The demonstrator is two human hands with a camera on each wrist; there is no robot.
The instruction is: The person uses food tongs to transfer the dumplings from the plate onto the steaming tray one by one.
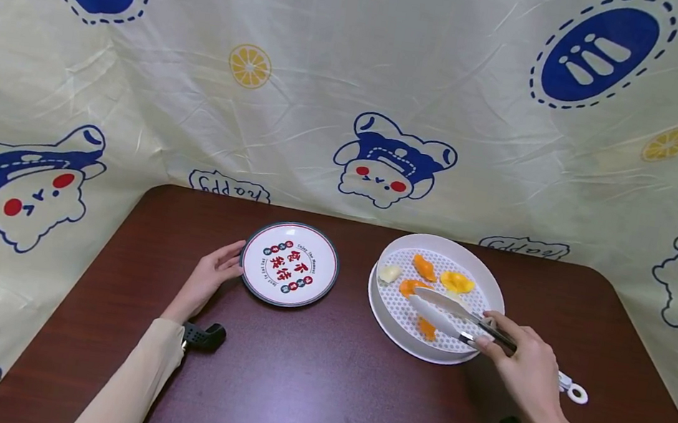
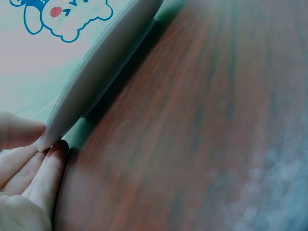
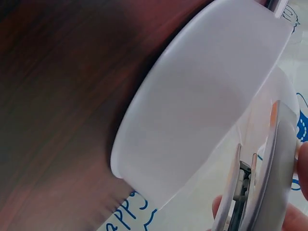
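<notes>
My left hand (image 1: 214, 277) pinches the left rim of a round white plate (image 1: 289, 264), printed with red characters and edged in dark green. In the left wrist view the thumb lies on top of the plate rim (image 2: 91, 72) and the fingers are beneath it. My right hand (image 1: 526, 364) grips a pair of tongs (image 1: 436, 317) over a white round steamer basket (image 1: 485, 279) with a perforated floor. Inside the basket lie several food-like pieces: orange ones (image 1: 425, 268), a yellow one (image 1: 457, 281) and a whitish one (image 1: 389, 273). The tong tips are by a middle orange piece; whether they touch it I cannot tell.
Everything stands on a dark brown wooden table (image 1: 287, 392). A pale printed cloth (image 1: 298, 133) hangs behind its far edge and along the sides. The basket is to the right of the plate, with bare tabletop between them.
</notes>
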